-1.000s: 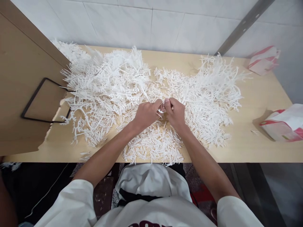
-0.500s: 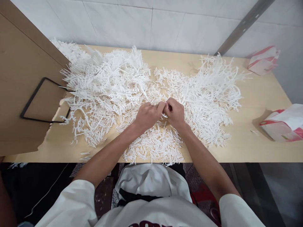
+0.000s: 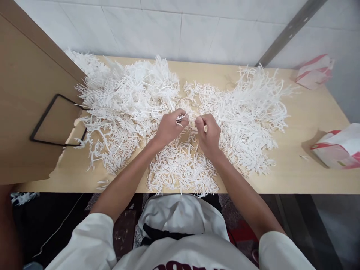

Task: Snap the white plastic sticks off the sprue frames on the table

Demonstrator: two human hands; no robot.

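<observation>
Both bare forearms are stretched forward over the pale wood-toned tabletop point(image 3: 287, 157) and angled inward, so that the two hands are brought near each other, a narrow gap being left between them. The left hand point(image 3: 172, 127) is held with its back upward and its fingers curled, the forefinger and thumb being bent into a loop. In that loop a small, thin, white branched piece point(image 3: 180, 119) is grasped, its curved prongs being seen between the fingers. The right hand point(image 3: 209, 133) is turned with its thumb side upward, the thumb being pressed toward the bent forefinger and the other fingers folded in; whether anything is pinched there cannot be told.

The held piece is partly covered by the fingers, and its full shape cannot be made out. It is kept above the middle of the tabletop, between a large tangled heap of white, plastic-looking branched sprigs point(image 3: 129, 97) on the left and a second spiky white heap point(image 3: 244, 108) on the right. In both heaps, long branching stems are mixed with fine needle-like tips. Nearer the front edge, between the forearms, a loose layer of short white slivers point(image 3: 182, 172) is spread flat.
</observation>
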